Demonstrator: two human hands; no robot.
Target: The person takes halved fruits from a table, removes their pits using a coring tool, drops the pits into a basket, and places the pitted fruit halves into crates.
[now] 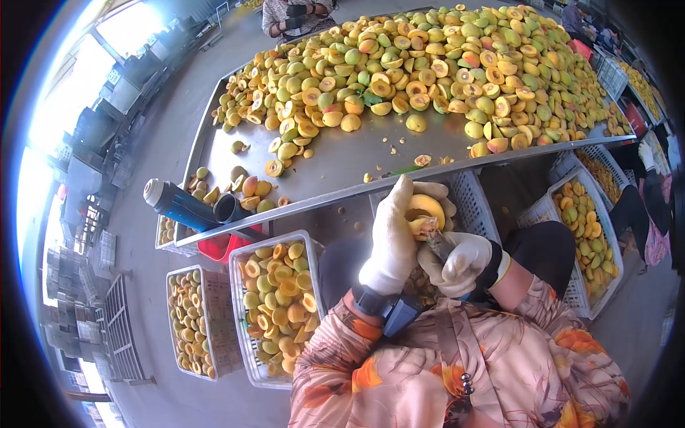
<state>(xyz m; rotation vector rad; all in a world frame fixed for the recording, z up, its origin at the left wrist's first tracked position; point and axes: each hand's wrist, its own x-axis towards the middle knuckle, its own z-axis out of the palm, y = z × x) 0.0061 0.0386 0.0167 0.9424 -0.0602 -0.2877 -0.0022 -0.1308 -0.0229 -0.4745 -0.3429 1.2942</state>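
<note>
In a white glove, my left hand [392, 239] is closed around a cut yellow peach half [426, 207], its hollowed flesh facing me. My right hand [464, 262], also gloved, grips a short dark-shafted tool [440, 246] whose tip meets the lower part of the fruit. Torn brownish flesh shows where tool and peach touch. The tool's working end is partly hidden by the fruit. Both hands are together above my lap, just in front of the near edge of the metal table [342, 160].
A large heap of halved peaches [428, 64] covers the table's far part. A blue bottle [178, 203] and a dark cup [228, 208] are at its left corner. Fruit-filled crates [308, 246] stand left and right of me. Another person [296, 18] is across the table.
</note>
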